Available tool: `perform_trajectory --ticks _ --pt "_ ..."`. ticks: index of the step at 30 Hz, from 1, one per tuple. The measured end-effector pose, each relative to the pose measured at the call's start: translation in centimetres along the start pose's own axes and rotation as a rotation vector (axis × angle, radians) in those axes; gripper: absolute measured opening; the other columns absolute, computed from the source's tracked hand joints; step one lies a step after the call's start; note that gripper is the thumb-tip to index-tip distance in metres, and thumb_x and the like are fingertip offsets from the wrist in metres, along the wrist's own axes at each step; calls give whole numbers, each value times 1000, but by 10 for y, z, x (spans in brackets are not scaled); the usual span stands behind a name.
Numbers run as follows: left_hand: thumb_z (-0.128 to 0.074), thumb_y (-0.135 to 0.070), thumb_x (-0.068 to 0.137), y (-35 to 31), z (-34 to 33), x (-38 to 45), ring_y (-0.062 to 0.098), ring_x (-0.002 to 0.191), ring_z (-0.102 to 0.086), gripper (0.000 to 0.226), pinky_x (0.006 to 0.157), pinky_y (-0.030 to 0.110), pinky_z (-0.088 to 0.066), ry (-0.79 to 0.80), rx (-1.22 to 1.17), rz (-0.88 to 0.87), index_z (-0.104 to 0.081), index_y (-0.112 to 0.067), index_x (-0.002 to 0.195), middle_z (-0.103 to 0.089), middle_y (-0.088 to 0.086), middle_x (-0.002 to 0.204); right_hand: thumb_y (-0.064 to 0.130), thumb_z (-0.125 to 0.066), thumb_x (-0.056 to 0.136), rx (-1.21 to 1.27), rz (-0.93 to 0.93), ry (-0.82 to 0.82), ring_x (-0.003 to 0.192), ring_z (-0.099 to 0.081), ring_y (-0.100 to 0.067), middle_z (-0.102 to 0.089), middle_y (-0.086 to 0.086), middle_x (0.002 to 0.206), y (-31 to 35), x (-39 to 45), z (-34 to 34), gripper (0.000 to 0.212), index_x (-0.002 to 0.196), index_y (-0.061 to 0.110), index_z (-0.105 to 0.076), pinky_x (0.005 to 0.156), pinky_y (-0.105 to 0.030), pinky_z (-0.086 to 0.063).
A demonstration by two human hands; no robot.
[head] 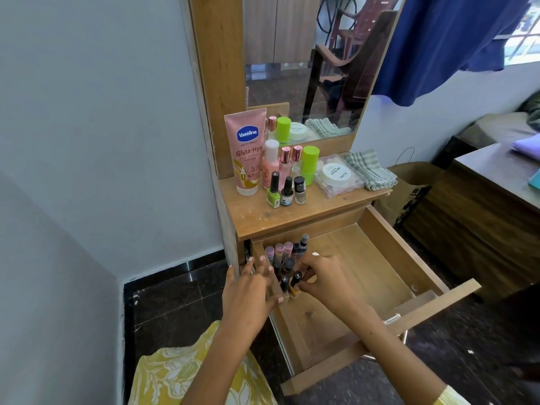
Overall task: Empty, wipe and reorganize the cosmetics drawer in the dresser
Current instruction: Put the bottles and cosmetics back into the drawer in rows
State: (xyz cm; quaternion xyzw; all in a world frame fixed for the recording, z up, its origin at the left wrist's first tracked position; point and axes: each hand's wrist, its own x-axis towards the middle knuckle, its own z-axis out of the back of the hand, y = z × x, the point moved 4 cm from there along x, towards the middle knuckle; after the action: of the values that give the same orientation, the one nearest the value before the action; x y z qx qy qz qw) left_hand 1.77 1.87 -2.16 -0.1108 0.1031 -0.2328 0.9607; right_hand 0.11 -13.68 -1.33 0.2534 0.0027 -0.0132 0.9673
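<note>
The wooden drawer [388, 258] of the dresser stands pulled out. Several small bottles and tubes [282, 252] stand in a row along its left wall. My right hand [324, 277] is inside the drawer and pinches a small yellow nail polish bottle [295, 287] with a black cap at the front of that row. My left hand [251, 290] rests on the drawer's left wall with fingers straight. On the dresser top [254, 217] stand a pink Vaseline tube [247, 150], three nail polish bottles [287, 191], pink and green bottles, a white jar on a clear box [336, 173] and a folded striped cloth [369, 169].
A mirror [306, 62] rises behind the dresser top. A grey wall is on the left, dark tiled floor below. To the right stand a brown paper bag [409, 188] and a dark wooden table [491, 200]. A blue cloth [444, 39] hangs at upper right.
</note>
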Motion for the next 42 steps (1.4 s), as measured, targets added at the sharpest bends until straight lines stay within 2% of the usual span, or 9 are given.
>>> perform_trajectory --ticks 4,8,13,17,20,25,29,34,42 --pt "-48 -49 92 -3 3 1 14 145 -4 59 115 44 2 2 37 -4 -33 -26 145 -13 -4 158 19 -67 80 -205 53 11 89 -62 -8 -66 11 94 6 -2 17 23 101 28 -61 67 -20 -43" --pt "-48 -49 93 -6 3 2 15 146 -5 64 116 44 1 26 84 4 -27 -22 147 -12 -2 158 21 -64 82 -93 87 -134 82 -65 -8 -69 13 88 20 14 46 17 98 28 -64 70 -28 -53" --pt "-47 -49 93 -5 4 2 14 145 -2 64 116 45 1 41 90 15 -24 -24 148 -8 -4 159 31 -61 90 -11 93 -331 77 -62 -7 -66 11 94 39 54 58 54 139 31 -40 75 -32 -55" --pt "-46 -49 93 -6 4 3 13 145 0 65 116 45 2 53 87 30 -22 -25 149 -6 -5 159 30 -60 90 -167 124 -416 80 -58 -18 -58 -3 106 53 80 55 67 147 25 -26 61 -28 -45" --pt "-46 -50 93 -5 3 4 13 145 1 64 115 46 4 64 83 39 -22 -26 148 -6 -5 159 26 -66 86 -151 133 -456 87 -61 -23 -52 -8 125 60 89 53 61 141 19 -38 64 -32 -51" --pt "-45 -50 93 -5 2 5 13 145 1 64 115 46 5 60 88 38 -22 -27 148 -6 -6 159 15 -74 77 -95 263 -646 70 -59 -21 -63 -5 92 66 78 56 23 93 6 -60 51 -28 -46" --pt "-46 -50 93 -4 2 4 13 146 0 63 116 46 3 37 76 30 -24 -27 148 -7 -6 159 21 -71 82 70 371 -606 68 -62 -13 -67 2 88 58 50 54 17 92 9 -62 55 -33 -53" --pt "-48 -50 92 -4 2 3 13 145 -2 65 116 45 2 13 48 18 -25 -26 148 -9 -6 159 27 -75 79 298 260 -551 75 -66 -3 -66 14 90 29 12 62 23 97 20 -62 64 -29 -58" --pt "-50 -49 91 -3 3 4 14 145 -4 60 115 46 2 13 30 12 -33 -27 145 -12 -6 158 21 -78 75 76 -49 -257 75 -63 -4 -67 12 79 -12 -13 46 13 85 22 -71 71 -34 -56"
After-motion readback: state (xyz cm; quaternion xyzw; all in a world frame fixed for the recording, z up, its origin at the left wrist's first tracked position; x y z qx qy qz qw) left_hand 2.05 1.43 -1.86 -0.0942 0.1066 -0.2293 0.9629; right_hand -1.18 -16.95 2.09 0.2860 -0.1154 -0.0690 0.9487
